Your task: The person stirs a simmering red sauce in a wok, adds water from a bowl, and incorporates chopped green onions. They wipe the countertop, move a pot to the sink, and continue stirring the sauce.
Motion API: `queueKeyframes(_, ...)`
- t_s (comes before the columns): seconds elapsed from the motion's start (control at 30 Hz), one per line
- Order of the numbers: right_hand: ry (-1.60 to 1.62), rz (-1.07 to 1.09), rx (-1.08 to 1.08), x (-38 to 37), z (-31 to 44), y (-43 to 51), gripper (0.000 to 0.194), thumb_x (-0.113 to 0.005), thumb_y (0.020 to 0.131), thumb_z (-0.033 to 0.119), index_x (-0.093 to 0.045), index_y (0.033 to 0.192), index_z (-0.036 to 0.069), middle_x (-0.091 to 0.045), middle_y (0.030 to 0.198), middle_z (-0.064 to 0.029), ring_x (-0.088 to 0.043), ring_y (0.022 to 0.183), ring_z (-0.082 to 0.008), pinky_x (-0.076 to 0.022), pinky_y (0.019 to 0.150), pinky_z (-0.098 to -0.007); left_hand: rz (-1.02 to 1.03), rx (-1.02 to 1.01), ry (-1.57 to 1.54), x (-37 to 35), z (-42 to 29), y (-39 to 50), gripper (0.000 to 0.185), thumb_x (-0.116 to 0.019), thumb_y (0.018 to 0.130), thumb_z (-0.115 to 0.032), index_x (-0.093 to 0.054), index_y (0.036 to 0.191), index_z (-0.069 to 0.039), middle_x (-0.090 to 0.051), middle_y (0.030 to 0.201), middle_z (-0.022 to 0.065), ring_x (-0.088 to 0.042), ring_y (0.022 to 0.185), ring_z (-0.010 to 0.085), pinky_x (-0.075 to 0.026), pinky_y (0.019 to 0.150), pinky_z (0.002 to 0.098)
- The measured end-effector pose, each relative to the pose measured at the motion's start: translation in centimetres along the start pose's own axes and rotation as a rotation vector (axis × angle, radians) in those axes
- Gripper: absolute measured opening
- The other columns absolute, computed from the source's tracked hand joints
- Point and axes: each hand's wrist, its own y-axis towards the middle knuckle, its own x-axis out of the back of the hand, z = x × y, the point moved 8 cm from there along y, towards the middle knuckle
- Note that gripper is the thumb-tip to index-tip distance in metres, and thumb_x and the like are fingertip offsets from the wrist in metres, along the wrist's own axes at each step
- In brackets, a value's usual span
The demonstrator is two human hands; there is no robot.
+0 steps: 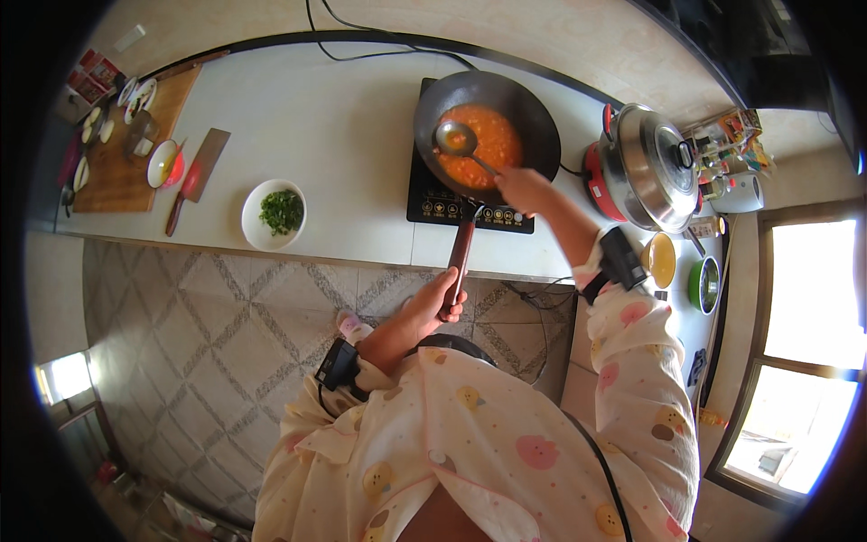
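A dark wok (535, 122) stands on a black induction cooker (421, 196), with a chunky orange-red sauce (494, 135) in its bottom. My left hand (433, 298) is closed around the wok's brown wooden handle (462, 251), which sticks out past the counter's front edge. With my right hand (525, 193) I grip the handle of a metal ladle (455, 139). The ladle's bowl rests in the sauce at its left side and holds a little of it. To the left, a white bowl (249, 215) of chopped green herbs (281, 211) sits near the counter edge.
A cleaver (206, 166) lies beside a wooden cutting board (112, 193) and a small bowl (162, 164) at left. Right of the wok is a lidded steel pot (650, 162) with red handles. Beyond it are a yellow bowl (659, 261), a green basin (706, 286) and bottles (711, 169).
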Motion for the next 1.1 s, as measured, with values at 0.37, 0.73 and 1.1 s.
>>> queueKeyframes(0.37,0.678,0.066,-0.325,0.9,-2.3,-7.0,0.045,-0.042,0.095,0.026,-0.045,0.136,0.01,-0.055,0.063,-0.0071,-0.052,0.047,-0.0155,-0.0413,0.04,-0.0304,-0.061,0.009,0.061,1.0,-1.9,-1.0,0.025,-0.048,0.097,-0.038,-0.048,0.098,-0.014,-0.054,0.077,0.004,-0.046,0.057,0.0102,-0.035,0.048,0.0237)
queueKeyframes(0.73,0.479,-0.173,-0.397,1.8,-6.5,-3.2,0.04,-0.045,0.096,0.027,-0.05,0.133,0.011,-0.052,0.057,-0.0048,-0.048,0.039,-0.0143,-0.0371,0.035,-0.03,-0.056,0.024,0.169,1.6,-3.5,-1.6,0.029,-0.047,0.096,-0.041,-0.044,0.11,-0.016,-0.054,0.079,0.0038,-0.05,0.058,0.0113,-0.042,0.049,0.0248)
queueKeyframes(1.1,0.24,-0.097,-0.337,1.0,-0.5,-5.3,0.037,-0.043,0.093,0.022,-0.053,0.128,0.014,-0.063,0.076,-0.0112,-0.06,0.059,-0.0232,-0.0491,0.053,-0.0363,-0.053,0.071,0.149,2.2,-3.5,-1.4,0.034,-0.046,0.097,-0.042,-0.039,0.12,-0.017,-0.052,0.079,0.0041,-0.049,0.056,0.0109,-0.041,0.046,0.0238)
